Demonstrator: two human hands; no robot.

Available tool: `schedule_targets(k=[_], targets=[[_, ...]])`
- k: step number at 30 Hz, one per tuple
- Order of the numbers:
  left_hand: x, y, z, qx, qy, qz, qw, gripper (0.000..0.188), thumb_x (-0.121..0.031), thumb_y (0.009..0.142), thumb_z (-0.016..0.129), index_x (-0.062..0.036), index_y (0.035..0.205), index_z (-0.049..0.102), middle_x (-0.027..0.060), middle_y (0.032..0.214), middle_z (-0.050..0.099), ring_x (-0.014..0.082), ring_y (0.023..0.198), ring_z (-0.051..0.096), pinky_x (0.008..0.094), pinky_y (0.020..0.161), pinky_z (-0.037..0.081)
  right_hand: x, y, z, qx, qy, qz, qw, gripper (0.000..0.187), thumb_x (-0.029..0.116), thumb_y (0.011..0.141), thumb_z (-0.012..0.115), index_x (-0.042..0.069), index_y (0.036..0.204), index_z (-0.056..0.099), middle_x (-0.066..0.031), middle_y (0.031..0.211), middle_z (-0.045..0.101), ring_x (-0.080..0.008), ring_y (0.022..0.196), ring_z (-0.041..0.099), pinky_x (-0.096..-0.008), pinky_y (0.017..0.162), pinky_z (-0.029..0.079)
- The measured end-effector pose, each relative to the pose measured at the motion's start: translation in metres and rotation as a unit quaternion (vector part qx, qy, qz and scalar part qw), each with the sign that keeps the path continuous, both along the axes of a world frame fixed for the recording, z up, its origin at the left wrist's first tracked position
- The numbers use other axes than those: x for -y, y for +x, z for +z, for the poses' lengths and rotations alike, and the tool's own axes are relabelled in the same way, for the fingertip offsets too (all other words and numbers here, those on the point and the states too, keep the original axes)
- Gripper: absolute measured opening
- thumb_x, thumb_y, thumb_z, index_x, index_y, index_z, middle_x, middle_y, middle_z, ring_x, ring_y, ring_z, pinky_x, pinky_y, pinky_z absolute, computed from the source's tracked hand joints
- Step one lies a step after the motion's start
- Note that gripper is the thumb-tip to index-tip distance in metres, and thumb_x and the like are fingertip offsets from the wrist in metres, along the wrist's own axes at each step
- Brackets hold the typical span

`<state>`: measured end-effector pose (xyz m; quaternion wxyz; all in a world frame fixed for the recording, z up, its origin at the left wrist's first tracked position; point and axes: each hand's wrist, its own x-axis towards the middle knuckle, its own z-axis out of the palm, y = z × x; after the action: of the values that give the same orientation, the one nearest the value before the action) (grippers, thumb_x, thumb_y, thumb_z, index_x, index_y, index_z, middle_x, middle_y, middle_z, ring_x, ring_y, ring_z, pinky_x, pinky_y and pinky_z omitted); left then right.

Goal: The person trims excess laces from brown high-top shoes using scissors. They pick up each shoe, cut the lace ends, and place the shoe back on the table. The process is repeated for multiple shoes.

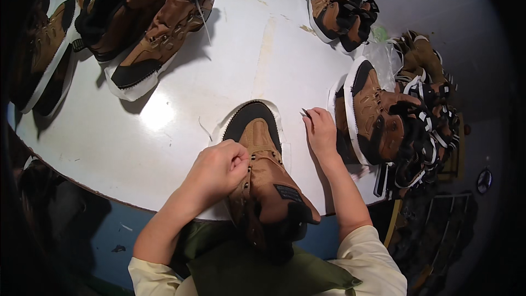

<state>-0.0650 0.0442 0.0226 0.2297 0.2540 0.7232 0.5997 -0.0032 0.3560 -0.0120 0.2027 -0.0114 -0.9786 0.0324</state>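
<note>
A brown boot with a black toe cap lies in front of me, its toe pointing away over the table and its black-lined collar toward my lap. White material shows around the toe. My left hand is closed in a pinch at the boot's left eyelet edge; whatever its fingers grip is hidden. To the right of the boot, my right hand rests low over the table, its fingers closed on a small pointed metal tool. Only the tool's tip shows, so its exact kind is unclear.
Several brown and black boots stand at the left on the white table. More boots crowd the right edge beside a clear plastic bag. Another group of shoes sits at the far right. A loose thread lies near the boot.
</note>
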Motion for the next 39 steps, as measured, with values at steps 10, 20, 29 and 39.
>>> schedule_targets(k=[10, 20, 29, 39], targets=[[0.002, 0.002, -0.013, 0.121, 0.047, -0.008, 0.992, 0.01, -0.009, 0.087, 0.058, -0.001, 0.082, 0.055, 0.0017, 0.065, 0.048, 0.0091, 0.059, 0.042, 0.0252, 0.055, 0.039, 0.016, -0.012, 0.012, -0.028, -0.257, -0.081, 0.963, 0.017, 0.015, 0.098, 0.048, 0.001, 0.088, 0.051, -0.0088, 0.074, 0.058, -0.0196, 0.056, 0.057, -0.0325, 0.05, 0.046], [0.005, 0.0, -0.008, 0.201, 0.043, -0.025, 0.978, 0.011, -0.011, 0.089, 0.056, -0.0013, 0.083, 0.055, -0.003, 0.069, 0.049, 0.0054, 0.062, 0.041, 0.0217, 0.056, 0.037, 0.09, -0.02, 0.113, 0.34, -0.548, -0.035, 0.764, 0.031, 0.025, 0.1, 0.049, 0.003, 0.12, 0.06, 0.0016, 0.079, 0.05, -0.0046, 0.06, 0.042, -0.0188, 0.05, 0.034], [0.004, -0.002, -0.015, 0.284, 0.094, -0.019, 0.954, 0.012, -0.012, 0.093, 0.055, -0.0001, 0.09, 0.058, -0.0025, 0.076, 0.055, 0.0056, 0.066, 0.052, 0.0206, 0.06, 0.044, 0.108, -0.015, 0.118, 0.36, -0.507, 0.052, 0.781, 0.033, 0.016, 0.099, 0.051, 0.0, 0.127, 0.054, -0.0021, 0.09, 0.055, -0.0065, 0.075, 0.048, -0.0222, 0.066, 0.041], [0.003, 0.0, -0.006, 0.078, 0.047, -0.006, 0.996, 0.008, -0.004, 0.084, 0.063, 0.0016, 0.089, 0.062, 0.003, 0.075, 0.057, 0.01, 0.064, 0.053, 0.0239, 0.06, 0.045, 0.116, -0.003, 0.106, 0.31, -0.363, 0.134, 0.868, 0.032, 0.014, 0.099, 0.048, 0.002, 0.128, 0.054, -0.0103, 0.096, 0.059, -0.0174, 0.089, 0.057, -0.0276, 0.081, 0.045]])
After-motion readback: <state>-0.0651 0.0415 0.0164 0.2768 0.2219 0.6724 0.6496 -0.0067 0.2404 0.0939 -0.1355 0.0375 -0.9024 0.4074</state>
